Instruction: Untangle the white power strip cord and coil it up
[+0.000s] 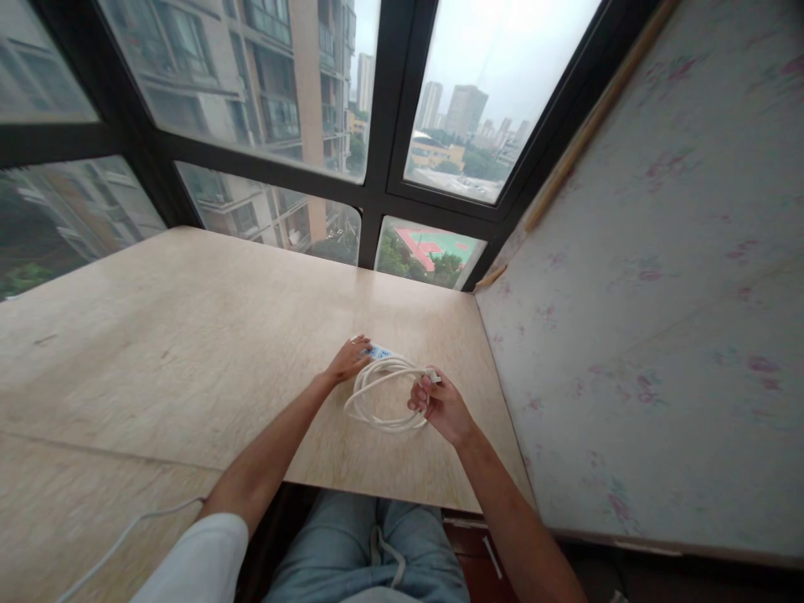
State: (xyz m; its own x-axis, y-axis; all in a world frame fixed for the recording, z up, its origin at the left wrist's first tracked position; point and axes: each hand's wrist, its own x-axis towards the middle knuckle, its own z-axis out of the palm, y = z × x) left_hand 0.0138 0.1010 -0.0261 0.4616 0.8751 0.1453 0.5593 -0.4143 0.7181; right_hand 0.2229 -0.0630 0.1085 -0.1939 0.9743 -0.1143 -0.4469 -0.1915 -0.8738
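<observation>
A white power strip (380,353) with blue-marked sockets lies on the stone-patterned counter, and its left end is under my left hand (353,358). The fingers of that hand rest on the strip, partly hiding it. In front of the strip its white cable (377,425) lies in several loose loops. My right hand (440,405) is closed on the cable's plug (433,376), held between thumb and fingers at the right side of the coil. The lower fingers curl near the loops; whether they also grip the cable I cannot tell.
The beige counter (188,352) runs up to dark-framed windows (370,209). A flower-patterned wall (628,335) bounds it on the right. At the lower left a thin white cord (126,536) crosses the counter. Below the front edge is a dark red drawer (471,548).
</observation>
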